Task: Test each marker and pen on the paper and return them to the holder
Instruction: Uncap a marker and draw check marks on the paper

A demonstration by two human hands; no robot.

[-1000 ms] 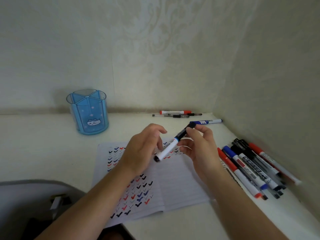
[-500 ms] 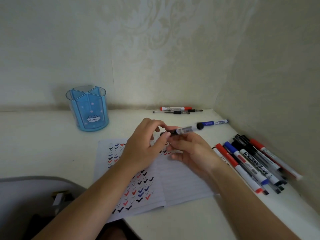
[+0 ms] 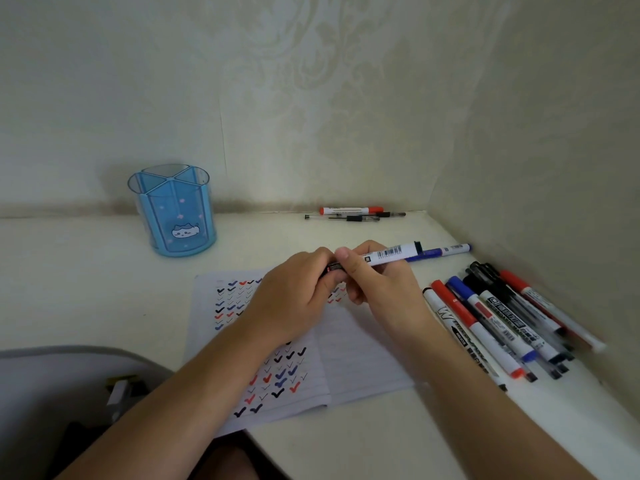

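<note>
Bare counter (image 3: 86,271) left of the paper (image 3: 363,358), running up to the holder (image 3: 173,216). Holder's top open, back wall (image 3: 277,116) close behind it. Open strip between holder and the back pens (image 3: 353,213) lying along that wall.

Right side tight. Marker pile (image 3: 502,323) fills the counter against the side wall (image 3: 554,168); blue pen (image 3: 440,251) lies across the corner behind it.

Left hand (image 3: 294,303) and right hand (image 3: 381,292) meet on a marker (image 3: 388,253) over the paper's far edge, blocking the middle.

Left hand (image 3: 294,299), right hand (image 3: 377,289) — curled (touching).
</note>
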